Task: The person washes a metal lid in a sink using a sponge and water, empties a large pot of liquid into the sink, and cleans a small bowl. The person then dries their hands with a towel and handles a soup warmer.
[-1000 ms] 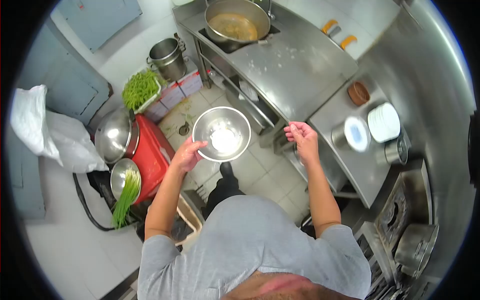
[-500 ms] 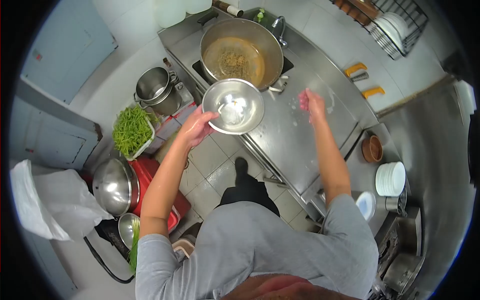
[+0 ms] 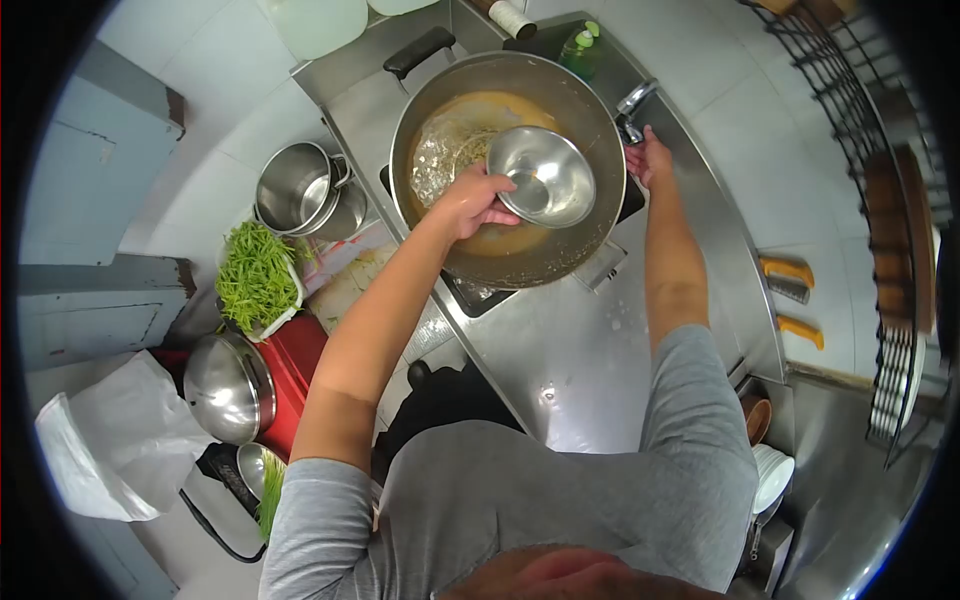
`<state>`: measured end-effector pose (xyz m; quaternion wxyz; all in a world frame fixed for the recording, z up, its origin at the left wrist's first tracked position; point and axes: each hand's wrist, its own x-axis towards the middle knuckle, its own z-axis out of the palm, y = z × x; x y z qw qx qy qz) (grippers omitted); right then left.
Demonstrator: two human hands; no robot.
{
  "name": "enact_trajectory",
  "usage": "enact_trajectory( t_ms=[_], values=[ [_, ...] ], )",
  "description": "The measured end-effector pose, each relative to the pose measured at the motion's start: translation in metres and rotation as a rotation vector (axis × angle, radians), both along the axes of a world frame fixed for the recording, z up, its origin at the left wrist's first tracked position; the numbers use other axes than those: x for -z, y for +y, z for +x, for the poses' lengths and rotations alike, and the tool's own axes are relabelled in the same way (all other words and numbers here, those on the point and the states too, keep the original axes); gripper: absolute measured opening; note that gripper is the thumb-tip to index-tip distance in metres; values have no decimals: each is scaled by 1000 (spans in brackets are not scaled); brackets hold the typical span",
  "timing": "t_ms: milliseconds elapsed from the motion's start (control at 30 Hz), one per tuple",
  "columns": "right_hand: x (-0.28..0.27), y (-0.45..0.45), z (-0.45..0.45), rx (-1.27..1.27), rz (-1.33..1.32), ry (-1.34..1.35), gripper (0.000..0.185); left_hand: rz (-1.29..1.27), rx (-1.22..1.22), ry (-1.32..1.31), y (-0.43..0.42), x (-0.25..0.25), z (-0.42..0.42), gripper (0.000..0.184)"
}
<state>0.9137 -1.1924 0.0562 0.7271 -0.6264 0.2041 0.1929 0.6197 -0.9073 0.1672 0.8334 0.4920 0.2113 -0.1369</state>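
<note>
My left hand (image 3: 472, 203) is closed on the near-left rim of a shiny metal bowl (image 3: 555, 170). The bowl is held tilted over a large, deep metal pot (image 3: 560, 262). Brownish liquid (image 3: 490, 240) fills the bottom of the pot, with a clear, bubbly patch on its left side and some grainy bits partly hidden by the bowl. Beyond the pot's right rim, my right hand (image 3: 650, 160) is beside the tap (image 3: 632, 110), just below its spout end. Its thumb and fingers are apart; whether they touch the tap I cannot tell.
A green soap bottle (image 3: 580, 50) stands behind the pot. Steel counter (image 3: 570, 370) extends nearer me. Left are stacked metal pots (image 3: 295, 185), green vegetables (image 3: 258, 275) in a white container and a metal lid (image 3: 225, 390). Orange-handled tools (image 3: 790, 270) hang on the right wall beside a black rack (image 3: 840, 110).
I have moved closer to the pot. My left hand has carried the bowl from its near side to over it and tilted it. My right hand has gone from above the counter to the tap.
</note>
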Motion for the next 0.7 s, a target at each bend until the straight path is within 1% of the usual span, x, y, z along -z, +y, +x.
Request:
enact_trajectory(
  t_ms=[33,67,167,267,367,400,500,533,633,667,700],
  values=[
    [3,3,3,17,76,23,42,-1,16,3,-1,5,11,44],
    [15,0,12,-18,40,-17,34,0,17,19,-1,13,23,45],
    [23,-8,11,-64,-222,-310,24,-10,71,44,2,34,50,47],
    [15,-10,13,-125,-358,-513,19,-27,69,61,-1,51,66,47],
    [5,-9,3,-191,-756,-778,27,-24,-3,149,-9,65,78,48],
    [4,-8,1,-239,-867,-754,28,-42,13,150,-12,70,80,49],
    [-9,-7,-5,-452,-1356,-1132,25,-51,44,163,-18,79,86,52],
    [-19,-5,-9,-532,-1346,-1032,24,-28,43,177,-20,82,88,53],
    [-37,-9,-18,-434,-1123,-1201,20,10,73,195,-19,91,89,54],
    [-39,-7,-27,-335,-998,-1098,19,15,85,198,-17,94,89,54],
    [-53,7,-47,-237,-875,-995,19,28,80,190,-16,93,90,55]
  ],
)
